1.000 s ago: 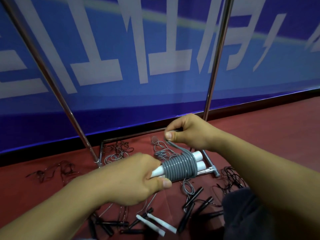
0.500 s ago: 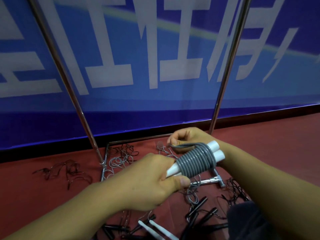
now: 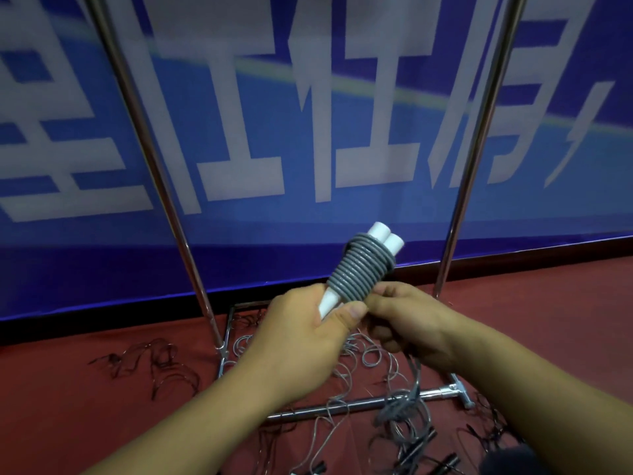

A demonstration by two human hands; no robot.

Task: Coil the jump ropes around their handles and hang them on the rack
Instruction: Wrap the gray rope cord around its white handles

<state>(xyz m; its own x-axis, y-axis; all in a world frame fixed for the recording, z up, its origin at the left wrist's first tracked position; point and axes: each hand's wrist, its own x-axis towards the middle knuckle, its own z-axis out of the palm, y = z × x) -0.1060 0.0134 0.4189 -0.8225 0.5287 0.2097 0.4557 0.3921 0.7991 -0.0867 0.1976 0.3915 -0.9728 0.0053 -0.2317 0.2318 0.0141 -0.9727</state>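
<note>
A grey jump rope [image 3: 359, 269] is wound in tight turns around its two white handles [image 3: 385, 236], which point up and to the right. My left hand [image 3: 301, 341] grips the lower ends of the handles, thumb pressed against the coil. My right hand [image 3: 407, 323] is closed just under the coil on the loose grey tail [image 3: 407, 395], which hangs down to the floor. The metal rack [image 3: 469, 159] stands right behind, its two chrome uprights rising on either side of the bundle.
Loose grey and black ropes [image 3: 346, 365] with black handles [image 3: 421, 447] lie tangled on the red floor around the rack's base bar [image 3: 346, 406]. More dark rope [image 3: 154, 365] lies to the left. A blue banner [image 3: 308, 132] covers the wall behind.
The bundle has been raised and tilted more upright. My right hand moved from behind the coil's top to below it, now holding the loose tail. The view has tipped upward.
</note>
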